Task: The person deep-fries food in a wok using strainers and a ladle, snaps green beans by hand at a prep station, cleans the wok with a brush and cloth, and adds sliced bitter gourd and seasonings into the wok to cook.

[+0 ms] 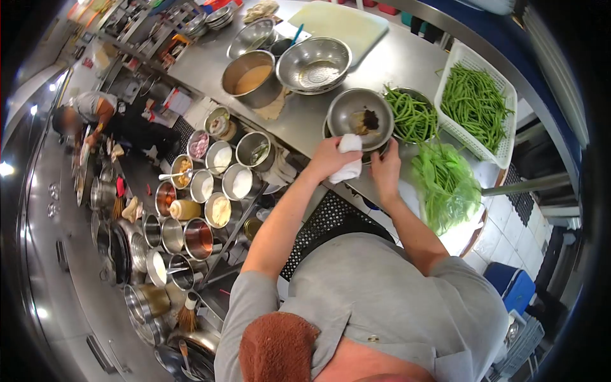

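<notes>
My left hand point(326, 159) is closed around a folded white cloth point(347, 158), which lies against the near rim of a metal bowl point(342, 109). Dark paste and some brown bits sit in the bottom of that bowl. At the bowl's near right edge, my right hand point(386, 170) has its fingers curled at the rim; part of the grip is hidden. Under the bowl, the edge of another round vessel shows. Green beans point(410, 114) fill a metal bowl just to the right. Closer to my right forearm lies a green plastic bag point(444, 184) with greens inside.
A white basket point(439, 95) of green beans stands at the right. Left along the counter are a perforated bowl point(314, 65), a pot of brown liquid point(249, 79) and a cutting board point(356, 25). Several ingredient containers point(219, 210) stand at my left. A co-worker point(95, 111) bends over the far-left counter.
</notes>
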The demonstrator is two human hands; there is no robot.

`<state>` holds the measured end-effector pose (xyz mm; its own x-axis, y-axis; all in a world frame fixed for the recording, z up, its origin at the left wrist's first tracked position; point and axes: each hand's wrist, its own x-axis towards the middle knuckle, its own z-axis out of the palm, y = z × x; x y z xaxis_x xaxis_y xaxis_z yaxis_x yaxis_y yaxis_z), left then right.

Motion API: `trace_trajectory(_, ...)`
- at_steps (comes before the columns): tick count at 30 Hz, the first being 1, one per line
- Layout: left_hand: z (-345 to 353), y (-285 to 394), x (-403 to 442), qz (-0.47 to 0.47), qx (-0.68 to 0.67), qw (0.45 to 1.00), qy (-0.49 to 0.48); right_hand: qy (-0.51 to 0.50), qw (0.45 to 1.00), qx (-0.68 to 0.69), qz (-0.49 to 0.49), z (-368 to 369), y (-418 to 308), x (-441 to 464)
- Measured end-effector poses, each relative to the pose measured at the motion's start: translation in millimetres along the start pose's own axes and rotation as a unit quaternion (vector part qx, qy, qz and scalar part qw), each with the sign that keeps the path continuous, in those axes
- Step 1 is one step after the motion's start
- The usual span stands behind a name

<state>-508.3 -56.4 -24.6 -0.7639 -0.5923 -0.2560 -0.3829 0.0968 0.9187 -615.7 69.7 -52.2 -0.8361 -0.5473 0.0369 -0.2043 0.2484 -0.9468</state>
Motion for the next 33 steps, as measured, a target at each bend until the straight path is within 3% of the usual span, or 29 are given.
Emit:
trace_trajectory(2,7,-2,-3,0.000,-0.033,0.999,0.027,0.012,0.999,0.050,0.011,0,2,1)
trace_trajectory(10,-2,4,-13,0.001,-0.091,0.991,0.104,0.016,1.000,0.008,0.023,6,20,5)
trace_trajectory(12,-9,9,-16,-0.027,-0.170,0.978,0.115,0.047,0.998,0.000,-0.044,8,17,6)
trace_trajectory(16,-18,14,-23,0.004,-0.222,0.967,0.129,0.058,0.997,-0.010,-0.053,9,30,15)
trace_trajectory(19,-30,13,-27,-0.001,-0.254,0.951,0.174,0.045,0.999,0.011,-0.020,4,23,13)
trace_trajectory(21,-48,15,-38,-0.020,-0.274,0.940,0.201,0.012,0.998,-0.051,0.023,-1,20,15)
trace_trajectory(25,-80,-10,-50,-0.072,-0.277,0.928,0.238,0.004,0.998,-0.061,0.023,-7,22,24)
trace_trajectory(27,-85,-36,-40,-0.077,-0.273,0.930,0.235,-0.055,0.992,0.074,0.088,-10,15,31)
trace_trajectory(31,-78,-57,-21,-0.082,-0.265,0.936,0.215,-0.076,0.974,0.165,0.133,-13,5,39)
trace_trajectory(33,-76,-70,-10,-0.056,-0.275,0.945,0.168,-0.137,0.939,0.255,0.187,-10,2,41)
